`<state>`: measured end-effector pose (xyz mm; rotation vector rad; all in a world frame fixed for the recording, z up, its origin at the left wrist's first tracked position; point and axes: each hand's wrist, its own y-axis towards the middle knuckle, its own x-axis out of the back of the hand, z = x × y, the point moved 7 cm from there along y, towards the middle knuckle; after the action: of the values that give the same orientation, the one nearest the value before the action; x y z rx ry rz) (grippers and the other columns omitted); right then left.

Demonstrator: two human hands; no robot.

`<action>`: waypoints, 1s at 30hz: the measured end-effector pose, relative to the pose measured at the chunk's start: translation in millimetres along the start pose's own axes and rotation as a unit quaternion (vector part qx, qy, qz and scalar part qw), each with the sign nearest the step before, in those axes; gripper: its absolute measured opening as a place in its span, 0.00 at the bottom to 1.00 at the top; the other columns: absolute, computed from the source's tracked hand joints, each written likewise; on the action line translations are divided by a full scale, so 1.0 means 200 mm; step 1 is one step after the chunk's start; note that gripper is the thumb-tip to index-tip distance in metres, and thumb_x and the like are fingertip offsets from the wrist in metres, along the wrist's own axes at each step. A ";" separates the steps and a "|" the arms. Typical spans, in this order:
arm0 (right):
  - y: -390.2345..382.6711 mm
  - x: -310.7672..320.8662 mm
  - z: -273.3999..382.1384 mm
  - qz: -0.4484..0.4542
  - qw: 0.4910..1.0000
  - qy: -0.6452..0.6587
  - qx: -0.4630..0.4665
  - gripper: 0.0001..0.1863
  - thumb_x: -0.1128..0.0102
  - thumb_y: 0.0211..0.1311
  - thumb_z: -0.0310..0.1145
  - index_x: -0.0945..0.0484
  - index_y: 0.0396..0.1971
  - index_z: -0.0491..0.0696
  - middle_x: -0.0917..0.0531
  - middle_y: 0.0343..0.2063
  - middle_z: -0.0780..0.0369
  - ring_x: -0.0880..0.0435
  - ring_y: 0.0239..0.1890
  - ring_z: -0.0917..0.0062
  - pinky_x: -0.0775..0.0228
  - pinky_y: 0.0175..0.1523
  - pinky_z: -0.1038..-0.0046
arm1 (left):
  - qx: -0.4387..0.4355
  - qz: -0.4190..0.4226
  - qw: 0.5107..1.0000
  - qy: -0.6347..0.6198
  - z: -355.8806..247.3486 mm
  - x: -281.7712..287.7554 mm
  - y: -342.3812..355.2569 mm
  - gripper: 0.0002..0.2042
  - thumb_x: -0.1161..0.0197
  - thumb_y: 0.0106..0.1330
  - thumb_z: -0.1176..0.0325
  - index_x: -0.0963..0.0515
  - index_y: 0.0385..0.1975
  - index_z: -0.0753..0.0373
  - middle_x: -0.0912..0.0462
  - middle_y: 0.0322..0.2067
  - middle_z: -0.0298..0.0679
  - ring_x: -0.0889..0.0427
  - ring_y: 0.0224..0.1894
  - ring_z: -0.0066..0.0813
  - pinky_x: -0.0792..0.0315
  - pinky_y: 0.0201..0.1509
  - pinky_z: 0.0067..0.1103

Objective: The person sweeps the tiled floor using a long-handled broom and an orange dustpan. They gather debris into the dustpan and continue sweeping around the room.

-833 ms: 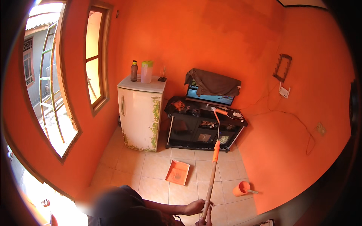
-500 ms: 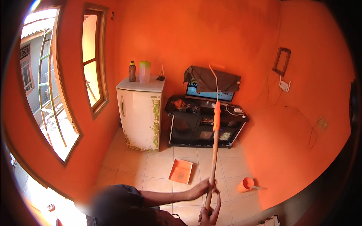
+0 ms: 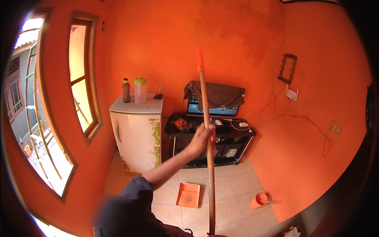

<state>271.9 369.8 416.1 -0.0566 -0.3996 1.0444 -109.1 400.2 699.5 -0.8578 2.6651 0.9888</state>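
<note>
Room: orange walls, pale tiled floor (image 3: 233, 205); back wall (image 3: 154, 43) across the upper frame.

Hand: one left hand (image 3: 203, 139), centre of frame, fingers wrapped round a wooden pole (image 3: 211, 177). Right hand: we cannot make it out, so its hold stays unrecorded.

Pole: inside the left fist, running on above it and down to the lower edge. Upper end: an orange roller handle (image 3: 199, 60), upper centre, well above the hand. The roller itself we cannot pick out against the orange.

Beyond the hand: a black TV cabinet (image 3: 188, 146), carrying a television (image 3: 213, 111) part-draped with a dark cloth (image 3: 215, 94). Left of centre: a white refrigerator (image 3: 136, 136). Lower centre: an orange-coated paint tray (image 3: 188, 193) on the tiles. Lower right: an orange bucket (image 3: 255, 202).

Progress, in our judgement: painting is under way. Orange covers the walls broadly; a darker, ragged-edged patch (image 3: 252, 23) at the upper right of the back wall suggests uneven coverage there. Which tone is fresher, and how much is left, we cannot tell.
</note>
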 end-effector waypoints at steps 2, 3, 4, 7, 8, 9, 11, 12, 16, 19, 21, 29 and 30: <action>0.08 -0.08 -0.01 -0.009 1.000 0.000 -0.015 0.25 0.45 0.62 0.39 0.36 0.58 0.48 0.25 0.23 0.64 0.28 0.25 0.81 0.33 0.31 0.76 | -0.021 0.024 0.999 -0.003 -0.12 0.09 0.19 0.13 0.53 0.70 0.55 0.36 0.35 0.60 0.35 0.18 0.31 0.29 0.19 0.24 0.26 0.20 0.23; 0.12 -0.13 -0.01 -0.012 1.000 -0.001 -0.017 0.25 0.45 0.62 0.39 0.36 0.57 0.47 0.26 0.23 0.65 0.28 0.25 0.81 0.34 0.30 0.76 | -0.040 0.031 0.999 -0.007 -0.18 0.16 0.29 0.13 0.54 0.70 0.56 0.36 0.36 0.61 0.35 0.18 0.31 0.29 0.20 0.24 0.26 0.20 0.23; 0.18 -0.17 0.00 -0.017 1.000 0.001 -0.017 0.24 0.45 0.62 0.39 0.36 0.56 0.47 0.26 0.23 0.65 0.29 0.25 0.81 0.34 0.30 0.76 | -0.039 0.036 0.998 -0.014 -0.23 0.20 0.37 0.13 0.54 0.70 0.56 0.36 0.36 0.61 0.36 0.19 0.31 0.30 0.20 0.24 0.27 0.20 0.23; 0.33 -0.31 0.02 -0.039 0.999 0.014 -0.008 0.23 0.45 0.62 0.39 0.35 0.55 0.47 0.28 0.22 0.66 0.30 0.23 0.82 0.35 0.29 0.77 | -0.069 0.049 0.996 0.027 -0.37 0.29 0.61 0.12 0.56 0.71 0.58 0.37 0.36 0.62 0.36 0.19 0.31 0.31 0.19 0.24 0.27 0.20 0.22; 0.39 -0.35 0.03 -0.045 0.999 0.016 -0.002 0.23 0.44 0.62 0.39 0.34 0.54 0.47 0.28 0.21 0.66 0.30 0.23 0.82 0.35 0.28 0.77 | -0.073 0.049 0.995 0.040 -0.40 0.32 0.68 0.12 0.56 0.71 0.57 0.37 0.37 0.61 0.36 0.19 0.32 0.31 0.19 0.23 0.27 0.20 0.23; 0.45 -0.39 0.05 -0.052 0.998 0.018 0.006 0.22 0.44 0.62 0.39 0.34 0.53 0.47 0.29 0.21 0.67 0.31 0.23 0.82 0.36 0.28 0.77 | -0.075 0.046 0.995 0.054 -0.43 0.36 0.74 0.12 0.55 0.71 0.57 0.38 0.37 0.61 0.36 0.19 0.32 0.30 0.20 0.23 0.26 0.20 0.23; 0.58 -0.45 0.08 -0.070 0.997 0.022 0.032 0.21 0.44 0.62 0.39 0.34 0.52 0.46 0.30 0.20 0.67 0.32 0.22 0.82 0.36 0.27 0.77 | -0.074 0.044 0.993 0.084 -0.46 0.40 0.82 0.13 0.56 0.71 0.56 0.37 0.39 0.62 0.34 0.20 0.33 0.30 0.19 0.24 0.27 0.20 0.23; 0.65 -0.47 0.10 -0.089 0.995 0.024 0.049 0.21 0.44 0.62 0.39 0.33 0.52 0.46 0.31 0.20 0.68 0.32 0.21 0.83 0.37 0.27 0.77 | -0.073 0.047 0.992 0.094 -0.48 0.39 0.86 0.15 0.56 0.71 0.56 0.37 0.42 0.63 0.34 0.20 0.33 0.30 0.19 0.24 0.27 0.20 0.22; 0.91 -0.44 0.26 -0.170 0.977 0.037 0.127 0.20 0.43 0.63 0.40 0.32 0.49 0.46 0.33 0.18 0.69 0.34 0.20 0.84 0.38 0.25 0.78 | -0.005 0.135 0.981 0.137 -0.42 0.36 0.81 0.23 0.58 0.71 0.50 0.39 0.53 0.63 0.27 0.27 0.37 0.23 0.28 0.28 0.25 0.30 0.25; 1.11 -0.33 0.56 -0.203 0.960 0.071 0.181 0.20 0.51 0.65 0.42 0.30 0.46 0.40 0.28 0.16 0.66 0.30 0.16 0.86 0.39 0.21 0.79 | 0.001 0.190 0.964 0.188 -0.24 0.39 0.65 0.29 0.60 0.70 0.45 0.42 0.60 0.63 0.24 0.39 0.41 0.23 0.42 0.31 0.27 0.45 0.28; 1.26 -0.34 0.65 -0.168 0.952 0.115 0.229 0.18 0.53 0.67 0.41 0.31 0.46 0.40 0.31 0.15 0.69 0.34 0.16 0.88 0.42 0.20 0.82 | 0.014 0.176 0.960 0.218 -0.07 0.53 0.47 0.31 0.60 0.68 0.40 0.39 0.59 0.62 0.25 0.36 0.38 0.25 0.41 0.27 0.30 0.45 0.24; 1.76 -0.14 1.27 -0.114 0.933 0.083 0.330 0.27 0.56 0.69 0.35 0.46 0.65 0.46 0.34 0.17 0.67 0.37 0.18 0.86 0.40 0.24 0.81 | 0.261 0.123 0.947 0.144 0.68 0.99 -0.50 0.24 0.57 0.71 0.49 0.32 0.56 0.62 0.22 0.37 0.38 0.24 0.39 0.24 0.30 0.49 0.22; 1.83 -0.12 1.34 -0.096 0.935 0.082 0.331 0.28 0.57 0.69 0.35 0.48 0.66 0.48 0.34 0.17 0.68 0.37 0.19 0.87 0.40 0.24 0.81 | 0.291 0.082 0.945 0.127 0.74 1.08 -0.63 0.22 0.55 0.71 0.52 0.32 0.55 0.62 0.22 0.38 0.39 0.24 0.41 0.25 0.29 0.50 0.24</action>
<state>-135.4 497.1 572.6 0.4886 0.1125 0.9268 -219.6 319.2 444.5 -0.6669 3.0203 0.0719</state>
